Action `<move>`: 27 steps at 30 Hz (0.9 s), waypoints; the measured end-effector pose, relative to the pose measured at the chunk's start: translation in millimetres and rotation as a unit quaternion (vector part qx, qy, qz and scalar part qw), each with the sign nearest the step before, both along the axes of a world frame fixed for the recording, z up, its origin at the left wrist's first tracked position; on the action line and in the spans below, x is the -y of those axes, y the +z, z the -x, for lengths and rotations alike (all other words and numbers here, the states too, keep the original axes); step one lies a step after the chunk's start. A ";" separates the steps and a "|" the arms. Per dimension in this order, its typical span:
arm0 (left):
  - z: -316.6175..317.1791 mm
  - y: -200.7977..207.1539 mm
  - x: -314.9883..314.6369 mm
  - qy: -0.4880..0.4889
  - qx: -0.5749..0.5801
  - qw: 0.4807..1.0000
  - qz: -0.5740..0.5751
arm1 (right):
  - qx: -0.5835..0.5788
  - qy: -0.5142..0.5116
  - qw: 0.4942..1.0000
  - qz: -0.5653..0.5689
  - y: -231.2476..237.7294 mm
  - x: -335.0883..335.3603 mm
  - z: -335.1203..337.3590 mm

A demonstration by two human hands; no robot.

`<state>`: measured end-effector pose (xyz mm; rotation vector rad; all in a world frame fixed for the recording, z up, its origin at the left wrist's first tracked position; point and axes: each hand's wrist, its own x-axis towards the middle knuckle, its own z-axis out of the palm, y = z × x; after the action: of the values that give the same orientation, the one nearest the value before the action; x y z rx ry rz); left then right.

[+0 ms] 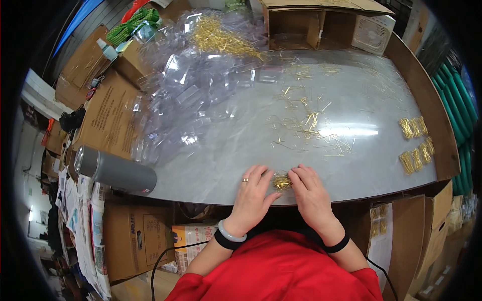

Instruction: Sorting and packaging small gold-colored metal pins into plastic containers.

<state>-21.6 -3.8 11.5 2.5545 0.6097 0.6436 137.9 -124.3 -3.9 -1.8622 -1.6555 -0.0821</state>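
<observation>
A small bundle of gold wire hooks [282, 181] lies at the table's near edge, between my two hands. My left hand [252, 196] curves around its left side, fingertips and thumb at its edge. From the other side, the bent fingers of my right hand [310, 191] press against the bundle; the right thumb is mostly hidden. Beyond the hands, loose gold wire hooks [311, 128] lie scattered across the middle of the grey table [226, 165]. Several tied bundles of gold hooks [416, 156] sit in two rows at the right edge.
Clear plastic boxes [188, 95] cover the table's left side, with a heap of gold hooks [218, 37] on top. A dark grey bottle [118, 171] lies near the left edge. Cardboard [427, 95] borders the right side; a divided cardboard box [296, 30] and white fan [372, 34] stand behind.
</observation>
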 end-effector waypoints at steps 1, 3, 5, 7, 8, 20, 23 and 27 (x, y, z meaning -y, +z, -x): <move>0.2 6.2 0.2 0.019 -0.014 1.000 -0.010 | -0.002 -0.006 1.000 0.002 2.2 -1.8 1.2; -0.7 8.7 2.5 0.040 -0.023 0.999 -0.014 | -0.005 -0.014 1.000 0.009 6.8 -1.9 4.9; -4.7 5.8 3.8 0.051 -0.016 0.998 -0.014 | -0.007 -0.021 1.000 0.001 8.7 -3.2 7.9; -0.8 5.7 -0.2 0.026 -0.009 0.999 -0.015 | 0.001 -0.018 1.000 0.003 12.0 -4.3 7.6; 0.6 8.0 -3.3 0.003 -0.012 1.000 0.000 | 0.014 -0.016 1.000 0.008 15.6 -4.0 4.6; 53.5 59.7 -179.6 0.235 -0.176 0.942 -0.166 | 0.027 -0.024 0.999 -0.019 9.8 -4.4 -2.3; 48.1 56.9 -182.8 0.181 -0.175 0.967 -0.030 | 0.022 -0.024 0.999 -0.021 9.5 -4.2 -2.8; 48.2 35.6 -144.0 0.090 -0.122 0.986 -0.068 | 0.017 -0.031 0.999 -0.013 10.8 -3.0 -3.5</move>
<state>-69.7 140.1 47.0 2.7504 0.9172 0.4472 141.4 -121.3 6.8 -1.9014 -1.6123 -0.1617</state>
